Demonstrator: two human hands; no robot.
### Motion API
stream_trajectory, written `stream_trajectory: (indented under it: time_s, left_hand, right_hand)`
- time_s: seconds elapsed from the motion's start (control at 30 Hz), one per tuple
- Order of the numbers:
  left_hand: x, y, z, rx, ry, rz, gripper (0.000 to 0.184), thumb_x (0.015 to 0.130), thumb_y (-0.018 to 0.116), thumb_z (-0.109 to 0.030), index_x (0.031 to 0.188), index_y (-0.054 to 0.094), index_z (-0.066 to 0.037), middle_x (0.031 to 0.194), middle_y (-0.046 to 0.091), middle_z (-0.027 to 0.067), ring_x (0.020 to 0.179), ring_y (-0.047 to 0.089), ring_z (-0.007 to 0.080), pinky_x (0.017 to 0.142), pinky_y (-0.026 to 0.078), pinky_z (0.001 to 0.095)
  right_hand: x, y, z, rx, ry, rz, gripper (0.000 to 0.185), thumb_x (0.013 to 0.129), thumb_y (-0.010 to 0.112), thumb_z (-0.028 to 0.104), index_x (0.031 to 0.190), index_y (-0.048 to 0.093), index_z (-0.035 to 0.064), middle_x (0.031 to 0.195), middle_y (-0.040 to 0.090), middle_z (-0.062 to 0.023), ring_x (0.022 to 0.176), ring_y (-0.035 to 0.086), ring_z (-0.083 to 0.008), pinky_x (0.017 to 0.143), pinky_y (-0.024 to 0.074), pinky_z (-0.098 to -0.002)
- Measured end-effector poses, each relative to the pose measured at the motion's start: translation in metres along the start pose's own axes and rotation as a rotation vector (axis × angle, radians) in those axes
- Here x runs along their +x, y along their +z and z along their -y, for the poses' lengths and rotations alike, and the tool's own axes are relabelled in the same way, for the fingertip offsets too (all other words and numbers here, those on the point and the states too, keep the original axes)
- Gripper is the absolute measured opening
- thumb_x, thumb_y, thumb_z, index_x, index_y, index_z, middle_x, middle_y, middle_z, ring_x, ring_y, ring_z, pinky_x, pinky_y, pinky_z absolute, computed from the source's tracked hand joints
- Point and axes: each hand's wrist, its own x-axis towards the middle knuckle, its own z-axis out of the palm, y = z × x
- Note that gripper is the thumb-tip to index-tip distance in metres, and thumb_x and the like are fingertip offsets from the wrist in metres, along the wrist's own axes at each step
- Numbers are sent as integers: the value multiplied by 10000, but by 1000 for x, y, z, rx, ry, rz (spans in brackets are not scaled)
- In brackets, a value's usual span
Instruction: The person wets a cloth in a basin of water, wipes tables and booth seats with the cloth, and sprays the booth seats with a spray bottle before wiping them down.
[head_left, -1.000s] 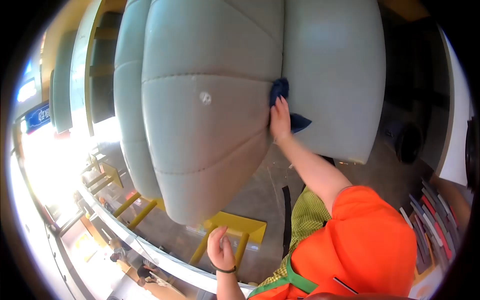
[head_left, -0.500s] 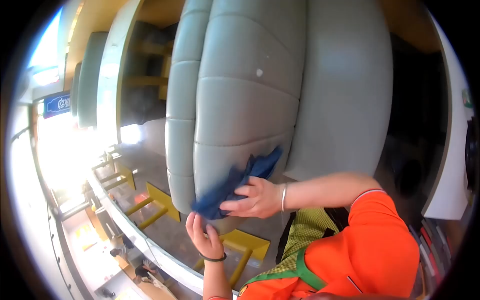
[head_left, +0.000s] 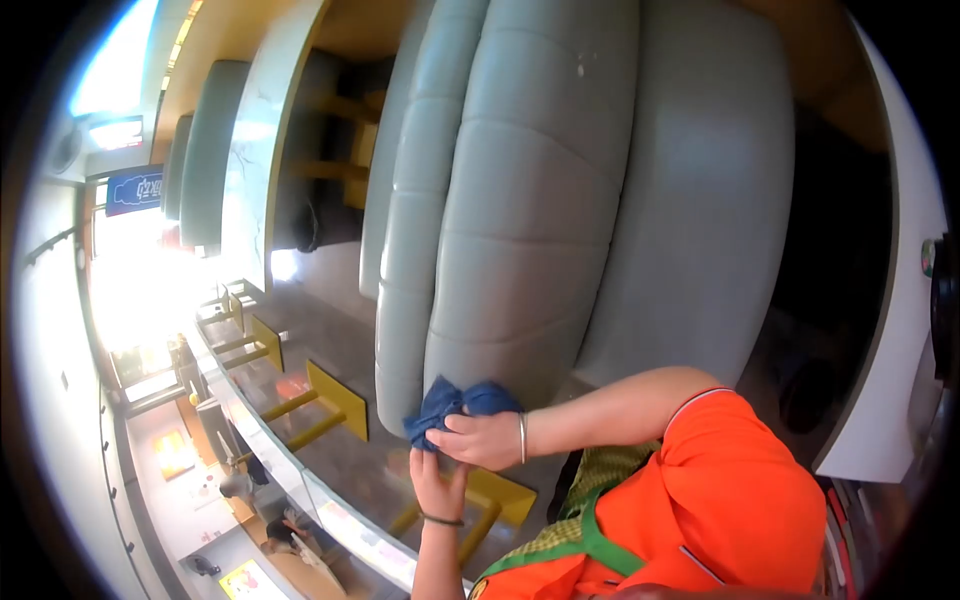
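A dark blue cloth (head_left: 436, 412) lies bunched against the lower end of the grey padded backrest (head_left: 525, 190). My right hand (head_left: 482, 440), a silver bangle at its wrist, is closed on the cloth, with its fingers curled over the fabric. Just below it, my left hand (head_left: 436, 488) wears a dark band. Its fingers are stretched upward and its thumb stands apart; the fingertips reach the cloth's lower edge by the end of the backrest and are partly hidden there.
The grey bench seat (head_left: 705, 190) runs along the backrest's right side. Yellow stools (head_left: 335, 400) stand beside a long glass-edged counter (head_left: 290, 465) at lower left. A marble-topped table (head_left: 255, 150) is at upper left, a white tabletop (head_left: 890, 380) at far right.
My right hand has drawn the cloth down and bunched it at the backrest's lower end. My left hand has shifted right and down, close to the right. The view has shifted too.
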Motion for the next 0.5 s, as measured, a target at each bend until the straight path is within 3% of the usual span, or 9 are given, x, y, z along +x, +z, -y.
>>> stream_trajectory:
  time_s: [0.03, 0.13, 0.2, 0.23, 0.3, 0.33, 0.37, 0.4, 0.5]
  left_hand:
    - [-5, 2, 3, 78, 89, -42, 711, 649, 682, -83, 1285, 375, 8, 1304, 371, 220, 1187, 372, 373, 982, 317, 411]
    - [1, 4, -10, 75, 61, -60, 721, 651, 675, -75, 1294, 361, 8, 1315, 355, 230, 1202, 358, 379, 991, 309, 415]
    - [0, 5, -6, 68, 52, -62, 724, 647, 670, -62, 1296, 357, 9, 1324, 344, 235, 1208, 353, 379, 994, 305, 415]
    - [0, 6, -6, 66, 50, -66, 727, 642, 670, -53, 1296, 357, 10, 1324, 343, 235, 1209, 351, 381, 996, 304, 415]
    - [1, 7, -2, 88, 71, -61, 738, 631, 671, -31, 1297, 355, 12, 1323, 345, 234, 1212, 349, 387, 998, 303, 413]
    - [2, 6, -4, 87, 80, -56, 738, 631, 671, -31, 1297, 355, 12, 1323, 345, 234, 1212, 349, 387, 998, 303, 413]
    - [3, 4, -8, 71, 77, -51, 738, 633, 668, -25, 1299, 352, 11, 1324, 343, 235, 1212, 347, 389, 998, 304, 413]
    - [3, 4, -11, 50, 74, -46, 739, 634, 666, -19, 1301, 349, 11, 1325, 341, 236, 1213, 346, 392, 997, 305, 413]
    - [5, 6, -3, 38, 111, -60, 737, 639, 663, -12, 1306, 348, 3, 1337, 332, 228, 1216, 345, 385, 994, 309, 408]
  right_hand:
    - [-5, -16, -30, -17, -85, 35, 172, 706, 518, 190, 824, 563, 74, 833, 537, -59, 721, 513, -215, 587, 390, -378]
    - [32, -147, -213, -454, 312, 204, 176, 778, 465, 154, 885, 568, 61, 928, 557, -107, 800, 524, -282, 661, 392, -418]
    - [37, -219, -331, -711, 551, -31, 190, 826, 430, 130, 926, 572, 52, 992, 570, -139, 853, 532, -327, 711, 393, -445]
    - [45, -226, -319, -732, 588, -268, 230, 752, 445, 122, 877, 637, 145, 1029, 588, -66, 829, 504, -301, 751, 418, -405]
    - [30, -260, -392, -785, 637, -429, 303, 765, 434, 71, 999, 624, 102, 1138, 532, -118, 965, 496, -334, 856, 398, -421]
    - [35, -266, -389, -781, 598, -523, 315, 764, 429, 53, 1019, 612, 80, 1140, 524, -153, 991, 492, -348, 866, 386, -419]
    - [11, -221, -355, -750, 480, -521, 240, 849, 368, 101, 968, 569, 45, 1105, 532, -170, 1049, 479, -329, 849, 362, -441]
    - [-7, -193, -311, -598, 418, -471, 262, 857, 343, 93, 982, 564, 32, 1135, 511, -188, 1142, 414, -355, 938, 311, -432]
    - [-56, -71, -131, -190, 642, -272, 223, 794, 458, 97, 977, 577, 55, 1120, 481, -183, 1065, 422, -359, 917, 329, -453]
